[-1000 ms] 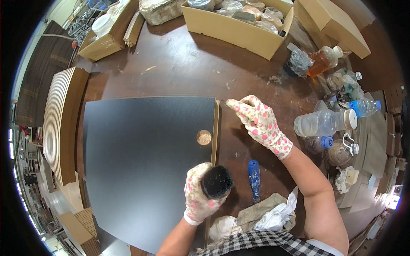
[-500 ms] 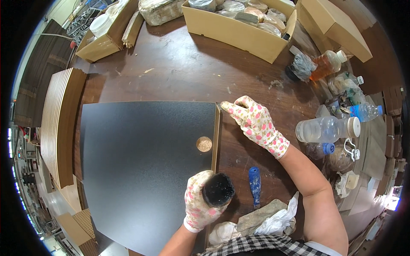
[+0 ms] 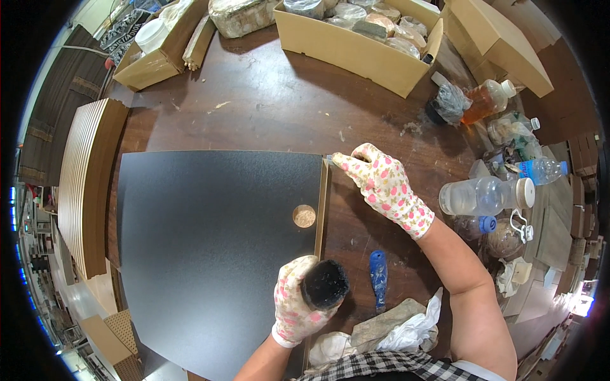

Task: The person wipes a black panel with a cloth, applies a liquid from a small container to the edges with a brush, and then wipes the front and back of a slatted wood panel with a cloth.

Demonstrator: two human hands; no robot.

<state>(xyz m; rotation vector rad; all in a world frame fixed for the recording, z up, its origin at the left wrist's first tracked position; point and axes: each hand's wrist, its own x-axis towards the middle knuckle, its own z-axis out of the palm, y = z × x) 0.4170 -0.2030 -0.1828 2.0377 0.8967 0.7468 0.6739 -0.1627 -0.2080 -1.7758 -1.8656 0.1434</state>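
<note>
A dark grey board (image 3: 210, 241) with light brown edges and one round hole near its right side lies flat before me. My left hand (image 3: 296, 298), in a white glove with pink flowers, is closed around a black cup-like container (image 3: 326, 284) above the board's right edge. What is inside the container looks black and lumpy. My right hand (image 3: 381, 181), in a matching glove, is pinched at the board's far right corner. A small greyish tip shows at its fingertips against the corner; the rest of what it holds is hidden.
A blue-handled scraper (image 3: 378, 279) and crumpled rags (image 3: 394, 327) lie right of the board. Bottles (image 3: 483, 195) line the right side. A cardboard box (image 3: 356, 54) of wrapped lumps stands at the back, and stacked panels (image 3: 86, 190) stand at the left.
The view has shifted slightly. My right hand stays at the board's corner with little movement, and my left hand keeps hold of the black container.
</note>
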